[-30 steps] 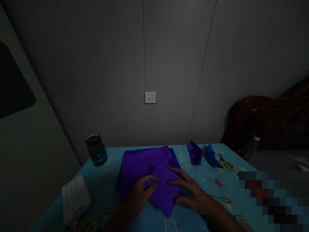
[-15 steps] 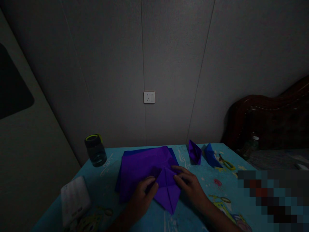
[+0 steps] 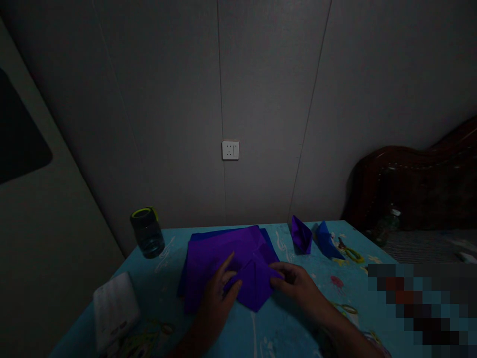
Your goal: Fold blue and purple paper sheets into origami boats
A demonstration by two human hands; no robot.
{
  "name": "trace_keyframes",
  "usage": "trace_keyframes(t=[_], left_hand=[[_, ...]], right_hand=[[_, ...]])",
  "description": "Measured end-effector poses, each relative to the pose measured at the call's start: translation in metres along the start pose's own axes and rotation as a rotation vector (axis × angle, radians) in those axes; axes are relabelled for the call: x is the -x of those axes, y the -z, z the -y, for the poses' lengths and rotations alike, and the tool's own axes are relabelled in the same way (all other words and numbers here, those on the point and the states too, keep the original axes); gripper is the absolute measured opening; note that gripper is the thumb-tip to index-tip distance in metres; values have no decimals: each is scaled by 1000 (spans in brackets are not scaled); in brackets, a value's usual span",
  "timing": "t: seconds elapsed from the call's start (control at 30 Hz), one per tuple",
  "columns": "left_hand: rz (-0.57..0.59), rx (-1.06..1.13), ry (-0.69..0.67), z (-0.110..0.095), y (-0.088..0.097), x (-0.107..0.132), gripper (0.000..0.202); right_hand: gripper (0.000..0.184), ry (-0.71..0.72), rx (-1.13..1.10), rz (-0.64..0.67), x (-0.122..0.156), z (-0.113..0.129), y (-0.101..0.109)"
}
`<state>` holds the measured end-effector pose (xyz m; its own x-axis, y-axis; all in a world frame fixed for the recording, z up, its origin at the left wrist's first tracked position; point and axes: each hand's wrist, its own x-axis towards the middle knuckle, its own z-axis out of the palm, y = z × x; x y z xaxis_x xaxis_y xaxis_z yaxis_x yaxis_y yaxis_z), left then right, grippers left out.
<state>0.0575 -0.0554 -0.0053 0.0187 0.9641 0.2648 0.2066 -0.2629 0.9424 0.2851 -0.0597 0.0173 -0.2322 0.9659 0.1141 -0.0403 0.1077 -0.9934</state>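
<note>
A folded purple paper, kite-like in outline with a crease down its middle, is held between my two hands over the table's near half. My left hand pinches its left corner with the thumb on top, while the index finger points up and away. At the right corner, my right hand grips the paper between thumb and fingers. Behind it lies a stack of purple sheets with blue sheets under them. Two folded paper boats, one purple and one blue, stand at the back right.
Yellow-handled scissors lie beside the blue boat. A dark water bottle stands at the back left, and a white packet lies at the front left. The table has a blue patterned cover and meets a grey wall.
The held paper's outline has become shorter and wider, its lower tip higher up. My left index finger has lifted off, and my right hand has shifted slightly to its right corner.
</note>
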Motion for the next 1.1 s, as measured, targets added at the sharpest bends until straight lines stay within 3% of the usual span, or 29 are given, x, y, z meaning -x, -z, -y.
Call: trace_keyframes(t=[0.2,0.27,0.43,0.6,0.87,1.03,1.1], left_hand=[[-25,-10,-170,-7,7,-1,15],[-45,42,-221,-9,8,-2,10],[-64,172,-81,-11,2,-4,20],[114,438,227,-5,-3,-3,37],[58,368,300,5,-5,-9,37],[106,449,400,-6,-4,-5,75],[141,414,425,-6,-3,-5,75]], right_hand=[[17,182,116,-55,8,11,2],[12,216,112,-42,10,13,1],[14,197,132,-71,8,10,0],[25,109,162,-73,-1,-7,4],[36,31,177,44,1,-13,-3],[36,4,115,17,-2,-18,-7],[43,7,44,3,-3,-19,-8]])
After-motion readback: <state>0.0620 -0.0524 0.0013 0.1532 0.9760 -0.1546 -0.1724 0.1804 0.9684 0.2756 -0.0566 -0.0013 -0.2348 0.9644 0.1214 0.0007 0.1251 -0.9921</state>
